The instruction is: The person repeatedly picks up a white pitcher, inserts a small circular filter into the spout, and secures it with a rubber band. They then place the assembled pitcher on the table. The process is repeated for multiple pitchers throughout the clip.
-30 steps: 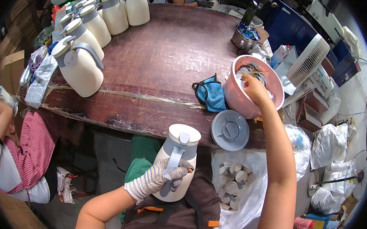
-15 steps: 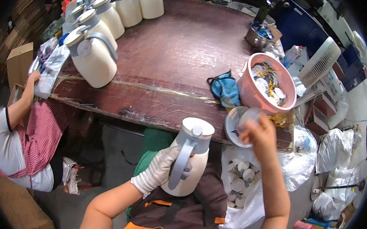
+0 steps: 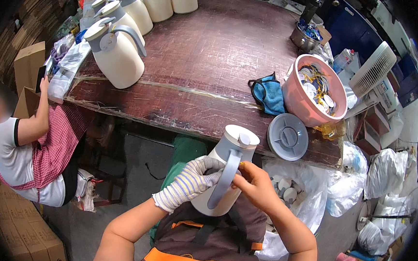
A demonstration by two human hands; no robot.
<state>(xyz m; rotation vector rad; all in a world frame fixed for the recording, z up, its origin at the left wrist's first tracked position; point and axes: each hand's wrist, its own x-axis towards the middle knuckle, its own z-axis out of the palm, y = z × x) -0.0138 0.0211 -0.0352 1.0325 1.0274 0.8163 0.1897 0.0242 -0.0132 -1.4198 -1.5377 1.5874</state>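
A cream vacuum jug [image 3: 231, 154] with a grey collar and handle stands tilted against my lap, just off the table edge. My left hand [image 3: 191, 182], in a striped knit glove, is closed around the jug's handle [image 3: 225, 180]. Bare and pinched, my right hand [image 3: 258, 185] is at the other side of the handle. A bit of yellow cord [image 3: 242, 164] shows at its fingertips; what hangs from it is hidden behind the handle. On the table corner lies a grey round divided dish [image 3: 288, 137]. Behind it, a pink bucket [image 3: 303, 105] holds round tags with yellow cords.
Several matching jugs [image 3: 121, 66] line the table's [image 3: 200, 52] left side. A blue cloth pouch [image 3: 269, 93] lies beside the bucket. Below the table edge hangs a plastic bag [image 3: 311, 196] of round grey-white parts. At left sits another person [image 3: 28, 156]; cartons [image 3: 27, 229] stand nearby.
My right hand has moved from above the grey dish to the jug's handle. The dish is now uncovered. My left hand has shifted its fingers on the handle. The other person's arm has risen.
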